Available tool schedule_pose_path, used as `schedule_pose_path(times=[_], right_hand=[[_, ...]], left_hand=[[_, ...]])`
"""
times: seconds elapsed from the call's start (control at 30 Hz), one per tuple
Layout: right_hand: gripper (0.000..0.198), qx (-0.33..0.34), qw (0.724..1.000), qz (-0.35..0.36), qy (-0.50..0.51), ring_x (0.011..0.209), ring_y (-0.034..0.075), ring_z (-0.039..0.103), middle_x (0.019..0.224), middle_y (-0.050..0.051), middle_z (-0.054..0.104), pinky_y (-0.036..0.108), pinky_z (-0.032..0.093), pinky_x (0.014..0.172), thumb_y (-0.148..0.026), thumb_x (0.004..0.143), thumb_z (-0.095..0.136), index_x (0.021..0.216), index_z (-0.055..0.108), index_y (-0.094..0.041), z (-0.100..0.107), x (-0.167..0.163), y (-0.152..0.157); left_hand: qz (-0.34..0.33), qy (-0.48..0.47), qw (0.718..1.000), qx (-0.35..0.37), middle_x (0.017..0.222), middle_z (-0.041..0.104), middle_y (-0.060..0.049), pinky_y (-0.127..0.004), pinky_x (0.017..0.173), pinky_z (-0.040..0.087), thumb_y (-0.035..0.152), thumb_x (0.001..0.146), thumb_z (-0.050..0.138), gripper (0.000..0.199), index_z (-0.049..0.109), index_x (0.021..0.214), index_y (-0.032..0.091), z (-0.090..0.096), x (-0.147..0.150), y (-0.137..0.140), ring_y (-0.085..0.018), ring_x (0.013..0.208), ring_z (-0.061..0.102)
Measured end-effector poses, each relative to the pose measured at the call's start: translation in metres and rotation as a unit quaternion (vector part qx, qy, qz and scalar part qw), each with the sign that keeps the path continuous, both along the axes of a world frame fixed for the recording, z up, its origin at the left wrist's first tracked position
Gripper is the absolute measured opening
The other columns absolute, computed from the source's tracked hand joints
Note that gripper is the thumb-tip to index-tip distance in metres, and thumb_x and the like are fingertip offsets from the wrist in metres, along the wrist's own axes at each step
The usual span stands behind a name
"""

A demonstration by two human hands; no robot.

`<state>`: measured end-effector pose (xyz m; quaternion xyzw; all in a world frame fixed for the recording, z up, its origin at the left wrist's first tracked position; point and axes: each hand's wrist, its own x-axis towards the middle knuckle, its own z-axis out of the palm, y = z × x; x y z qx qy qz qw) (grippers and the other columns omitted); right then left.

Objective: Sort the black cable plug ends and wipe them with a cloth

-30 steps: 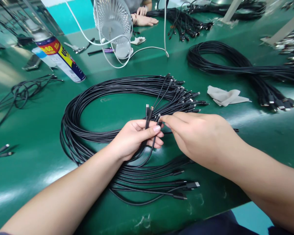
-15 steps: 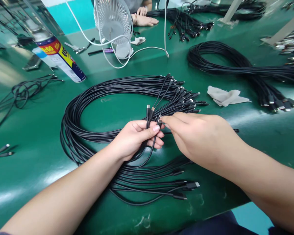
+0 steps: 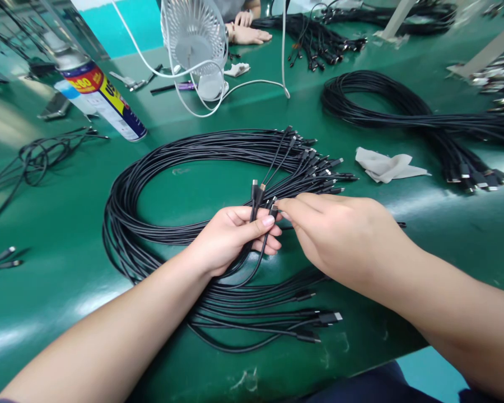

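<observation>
Connector ends (image 3: 260, 196) of several black cables: shifted a touch rightward since the frame of a second ago; layout otherwise near-identical. Held in the left hand (image 3: 230, 235), fingers closed on the cables below the plugs, thumb against one; exact count obscured by overlap. Right hand (image 3: 340, 229): fingertips drawn together at the nearest plug, mostly concealed behind the hand itself; whether they grip anything, cannot tell. Cable coil (image 3: 124, 207): on the green worktop (image 3: 172, 193), beneath and around the left hand; partly covered by the left forearm, some lower ends running behind the right hand. Second coil (image 3: 386, 118): at right, cut off by the edge. Spray can (image 3: 105, 103): tilted in view, top blurred. White fan (image 3: 191, 33): upper rim cut off. Co-worker's hands (image 3: 250, 36): beyond the fan, body largely out of frame.
</observation>
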<state>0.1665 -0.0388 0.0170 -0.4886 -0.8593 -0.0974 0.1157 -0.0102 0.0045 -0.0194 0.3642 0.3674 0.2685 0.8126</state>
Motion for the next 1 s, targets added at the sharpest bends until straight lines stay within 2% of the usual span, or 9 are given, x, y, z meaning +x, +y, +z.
schedule_pose_path(times=[0.23, 0.5, 1.0], right_hand=[[0.016, 0.029, 1.0, 0.0, 0.001, 0.058, 0.017, 0.061, 0.065, 0.001, 0.06, 0.027, 0.034, 0.054, -0.009, 0.081, 0.049, 0.078, 0.063, -0.016, -0.0021, -0.0039, 0.0004], [0.018, 0.027, 0.999, -0.017, -0.011, 0.059, 0.015, 0.06, 0.068, 0.002, 0.064, 0.026, 0.033, 0.055, -0.009, 0.08, 0.05, 0.087, 0.066, -0.015, -0.0049, -0.0045, -0.0003], [0.026, -0.005, 1.0, -0.023, -0.005, 0.062, 0.017, 0.065, 0.077, 0.004, 0.068, 0.027, 0.039, 0.055, -0.009, 0.083, 0.048, 0.097, 0.069, -0.014, -0.0026, -0.0013, 0.0002]], left_hand=[[-0.006, -0.005, 1.0, 0.006, 0.065, 0.068, -0.002, -0.019, 0.054, 0.054, 0.029, 0.067, 0.082, 0.024, 0.068, 0.071, 0.01, 0.0002, 0.0007, 0.0004, -0.01, 0.055, 0.065], [-0.009, 0.005, 1.0, 0.011, 0.065, 0.067, -0.002, -0.021, 0.056, 0.054, 0.031, 0.067, 0.082, 0.026, 0.068, 0.074, 0.01, -0.0001, 0.0004, 0.0004, -0.01, 0.056, 0.064], [-0.004, -0.009, 1.0, 0.0, 0.069, 0.069, -0.001, -0.02, 0.056, 0.055, 0.029, 0.067, 0.082, 0.024, 0.068, 0.075, 0.011, -0.001, 0.0003, 0.0002, -0.01, 0.056, 0.066]])
